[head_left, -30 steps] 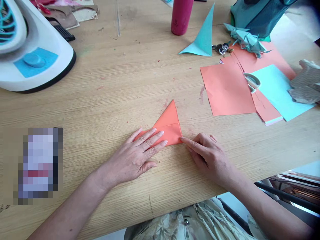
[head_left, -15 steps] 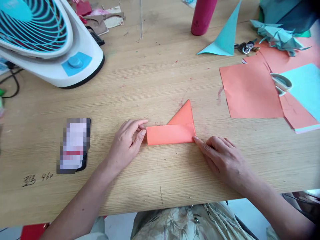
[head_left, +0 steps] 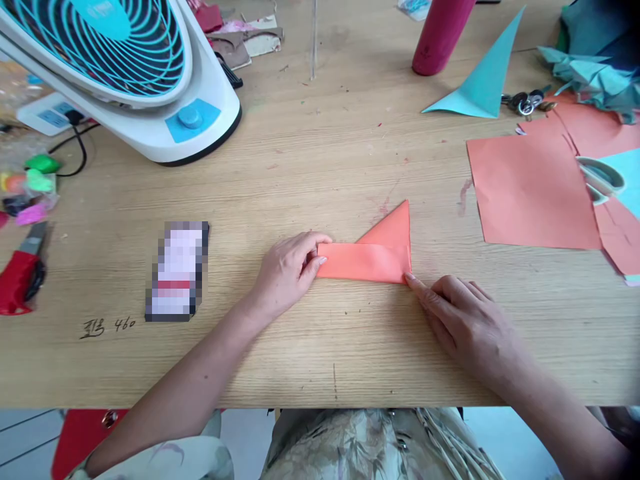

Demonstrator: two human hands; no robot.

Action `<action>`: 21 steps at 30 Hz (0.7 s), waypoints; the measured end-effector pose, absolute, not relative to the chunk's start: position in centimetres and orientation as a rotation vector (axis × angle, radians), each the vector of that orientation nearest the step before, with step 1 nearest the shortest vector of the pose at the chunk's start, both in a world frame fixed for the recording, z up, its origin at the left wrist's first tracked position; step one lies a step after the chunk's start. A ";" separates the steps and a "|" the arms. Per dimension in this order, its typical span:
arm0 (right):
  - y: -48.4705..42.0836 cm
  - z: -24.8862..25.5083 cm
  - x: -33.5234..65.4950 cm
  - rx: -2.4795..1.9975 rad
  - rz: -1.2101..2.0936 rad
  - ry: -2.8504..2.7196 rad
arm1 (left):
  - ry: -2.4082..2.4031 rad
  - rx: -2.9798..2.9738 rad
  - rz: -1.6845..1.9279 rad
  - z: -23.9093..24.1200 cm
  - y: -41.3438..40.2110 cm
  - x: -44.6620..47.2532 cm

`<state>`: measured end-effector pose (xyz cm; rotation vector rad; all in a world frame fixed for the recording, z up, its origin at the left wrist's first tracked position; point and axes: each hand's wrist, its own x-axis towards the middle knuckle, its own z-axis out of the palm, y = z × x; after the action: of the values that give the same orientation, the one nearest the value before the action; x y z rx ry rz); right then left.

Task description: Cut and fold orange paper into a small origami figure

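Observation:
A folded sheet of orange paper (head_left: 363,261) lies on the wooden table in front of me, a long flat strip with a triangular point rising behind its right end. My left hand (head_left: 290,267) pinches the strip's left end, thumb on top and fingers behind it. At the lower right corner, the index fingertip of my right hand (head_left: 465,320) presses on the paper. The other fingers of that hand are curled, and nothing is held in them.
A white fan (head_left: 200,123) stands at back left, with a phone (head_left: 177,273) nearer me. Red-handled cutters (head_left: 20,280) lie far left. Rightward are an orange sheet (head_left: 533,193), scissors (head_left: 603,177), a folded blue paper (head_left: 480,87), keys (head_left: 527,102) and a magenta bottle (head_left: 443,37).
My left hand has closed onto the strip's left end, where it was just beside it. The right fingertip stays at the corner. The whole view has shifted, showing more of the table's left side.

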<state>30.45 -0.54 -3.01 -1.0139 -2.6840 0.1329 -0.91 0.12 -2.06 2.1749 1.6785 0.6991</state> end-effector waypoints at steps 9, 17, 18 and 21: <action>1.1 -2.7 30.9 -0.759 0.190 -2.741 | 1.411 2.327 0.885 -2.5 0.5 -0.9; 1.9 -2.8 31.3 -0.699 0.236 -2.738 | 1.444 2.344 0.743 -2.0 1.2 -1.1; 1.8 -2.8 31.3 -0.702 0.236 -2.739 | 1.437 2.341 0.728 -2.0 1.2 -1.1; 1.7 -2.8 31.3 -0.703 0.237 -2.733 | 1.447 2.349 0.665 -2.0 1.4 -1.0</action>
<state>31.26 1.75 -2.84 -0.7028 -2.7335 0.2370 -1.02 1.37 -2.00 2.3487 1.4473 0.6653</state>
